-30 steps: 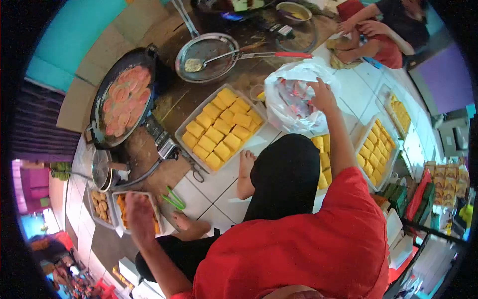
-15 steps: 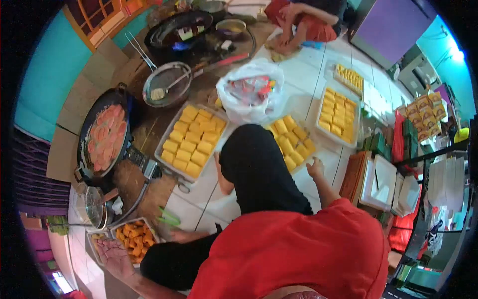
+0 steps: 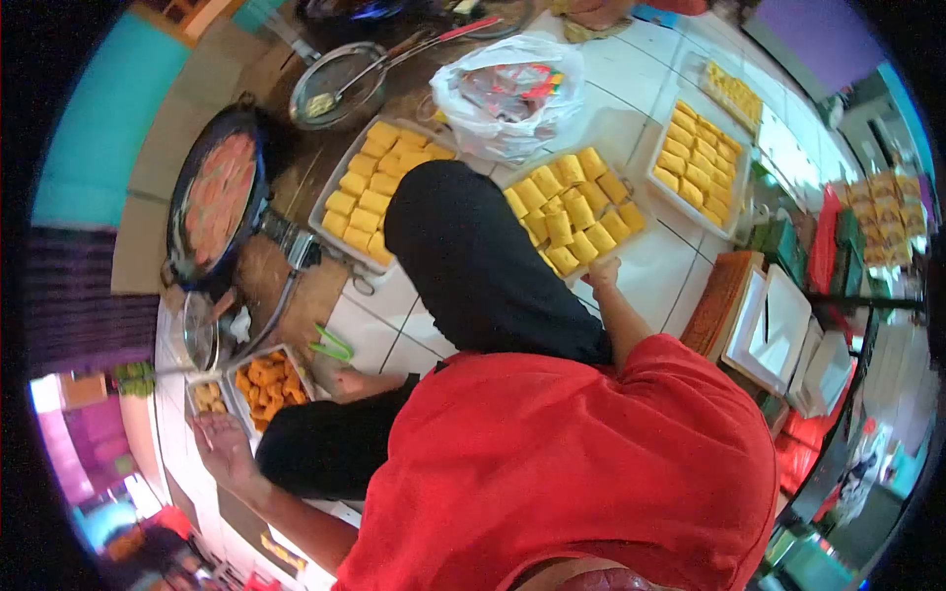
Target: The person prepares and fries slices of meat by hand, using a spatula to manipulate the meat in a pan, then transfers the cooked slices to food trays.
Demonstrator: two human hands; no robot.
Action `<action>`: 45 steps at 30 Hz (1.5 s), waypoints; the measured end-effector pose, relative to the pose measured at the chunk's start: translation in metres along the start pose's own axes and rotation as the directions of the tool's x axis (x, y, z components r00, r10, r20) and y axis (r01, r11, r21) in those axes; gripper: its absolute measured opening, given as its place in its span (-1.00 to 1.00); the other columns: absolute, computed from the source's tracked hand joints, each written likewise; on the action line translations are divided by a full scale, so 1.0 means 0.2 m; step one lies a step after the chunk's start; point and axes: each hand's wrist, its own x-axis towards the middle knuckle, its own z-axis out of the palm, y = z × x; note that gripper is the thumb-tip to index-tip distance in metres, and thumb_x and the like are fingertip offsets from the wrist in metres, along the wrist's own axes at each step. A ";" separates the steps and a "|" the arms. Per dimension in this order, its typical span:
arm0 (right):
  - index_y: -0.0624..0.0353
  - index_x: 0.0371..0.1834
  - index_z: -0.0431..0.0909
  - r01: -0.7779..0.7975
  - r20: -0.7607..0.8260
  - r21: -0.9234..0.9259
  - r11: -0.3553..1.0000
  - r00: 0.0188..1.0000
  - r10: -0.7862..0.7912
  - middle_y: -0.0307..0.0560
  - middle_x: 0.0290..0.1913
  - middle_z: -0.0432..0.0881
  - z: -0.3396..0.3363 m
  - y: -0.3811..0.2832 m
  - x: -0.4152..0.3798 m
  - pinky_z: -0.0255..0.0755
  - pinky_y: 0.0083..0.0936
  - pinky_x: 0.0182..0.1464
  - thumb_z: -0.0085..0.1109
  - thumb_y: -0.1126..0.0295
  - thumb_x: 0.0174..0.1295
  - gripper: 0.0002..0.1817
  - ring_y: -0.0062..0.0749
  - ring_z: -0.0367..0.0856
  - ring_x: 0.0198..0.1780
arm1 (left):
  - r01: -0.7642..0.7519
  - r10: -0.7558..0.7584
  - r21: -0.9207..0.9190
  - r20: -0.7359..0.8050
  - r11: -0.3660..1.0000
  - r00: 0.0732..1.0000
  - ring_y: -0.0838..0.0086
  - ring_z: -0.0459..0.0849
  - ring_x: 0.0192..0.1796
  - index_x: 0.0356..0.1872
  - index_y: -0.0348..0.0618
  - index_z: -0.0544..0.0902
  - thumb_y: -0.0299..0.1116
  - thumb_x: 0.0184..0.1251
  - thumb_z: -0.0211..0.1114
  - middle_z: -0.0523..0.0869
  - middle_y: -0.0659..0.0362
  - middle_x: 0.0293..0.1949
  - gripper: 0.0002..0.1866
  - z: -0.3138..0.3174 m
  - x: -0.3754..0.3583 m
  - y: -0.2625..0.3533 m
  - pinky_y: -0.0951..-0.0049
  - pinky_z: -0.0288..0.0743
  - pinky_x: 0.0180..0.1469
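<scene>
My left hand is open, palm up and holding nothing. It is beside a tray of orange-brown fried pieces and a smaller tray of pale pieces. My right hand is at the near corner of a tray of yellow rolls, its fingers closed on the rim and partly hidden. Left of my raised knee sits another tray of yellow rolls, partly covered by it. Green tongs lie on the floor by my foot.
A wok of pink slices stands at left, with a strainer beyond. A white plastic bag is ahead. Another tray of rolls is at right, near a stack of boxes and papers. Part of another person shows at the top.
The view has tilted down and turned, so the floor items appear higher. My right hand has come to the tray's corner. My left hand stays open near the fried pieces.
</scene>
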 end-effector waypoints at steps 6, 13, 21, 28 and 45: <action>0.10 0.16 0.27 -0.044 0.279 0.348 0.936 0.958 -0.059 0.03 -0.08 0.55 -0.16 0.22 0.35 0.45 -0.25 -0.53 0.21 0.45 0.09 -0.47 -0.24 0.55 -0.33 | 0.005 -0.003 -0.046 0.047 0.999 0.999 0.43 0.60 -0.23 -0.19 -0.24 0.60 -0.40 0.47 0.06 0.68 0.12 -0.30 -0.83 0.01 -0.08 0.00 0.37 0.48 -0.02; 0.33 0.18 0.42 0.166 0.223 -0.974 -0.152 0.796 -0.563 0.14 -0.02 0.62 -0.39 -0.05 0.62 0.56 -0.31 -0.06 0.19 0.33 0.20 -0.50 -0.23 0.62 -0.04 | -0.238 0.227 -0.230 -0.073 0.944 0.971 0.43 0.63 -0.25 -0.19 -0.20 0.62 -0.43 0.42 0.10 0.69 0.16 -0.33 -0.86 -0.20 -0.23 0.04 0.42 0.49 -0.07; 0.28 0.26 0.38 0.937 0.476 0.251 0.241 0.097 -0.874 0.02 0.19 0.49 0.60 -1.80 -0.87 0.33 -0.41 0.23 0.04 0.41 0.35 -0.57 -0.31 0.45 0.19 | -0.281 0.291 -0.363 -0.027 0.889 0.956 0.51 0.62 -0.24 -0.13 -0.09 0.61 -0.40 0.36 0.16 0.68 0.27 -0.32 -0.86 -0.12 0.00 -0.02 0.42 0.47 -0.09; 0.17 0.09 0.54 0.804 0.797 0.579 0.138 -0.522 -0.303 -0.04 -0.09 0.64 1.90 -1.29 -2.24 0.47 -0.47 0.02 0.12 0.35 0.31 -0.69 -0.38 0.61 -0.06 | -0.124 0.135 -0.219 0.036 0.968 0.990 0.49 0.60 -0.23 -0.08 -0.08 0.57 -0.33 0.43 0.09 0.63 0.29 -0.29 -0.84 0.09 0.16 -0.28 0.47 0.51 -0.09; 0.24 -0.39 0.47 0.585 0.771 -0.322 0.744 -0.294 0.565 -0.18 -0.60 0.52 3.09 -0.13 -3.05 0.41 -0.53 -0.63 0.25 0.36 0.24 -0.80 -0.50 0.47 -0.67 | -0.399 0.381 -0.040 -0.220 0.916 0.898 0.52 0.59 -0.20 0.01 -0.05 0.52 -0.27 0.43 0.11 0.59 0.30 -0.24 -0.77 -0.05 0.29 -0.04 0.49 0.46 -0.04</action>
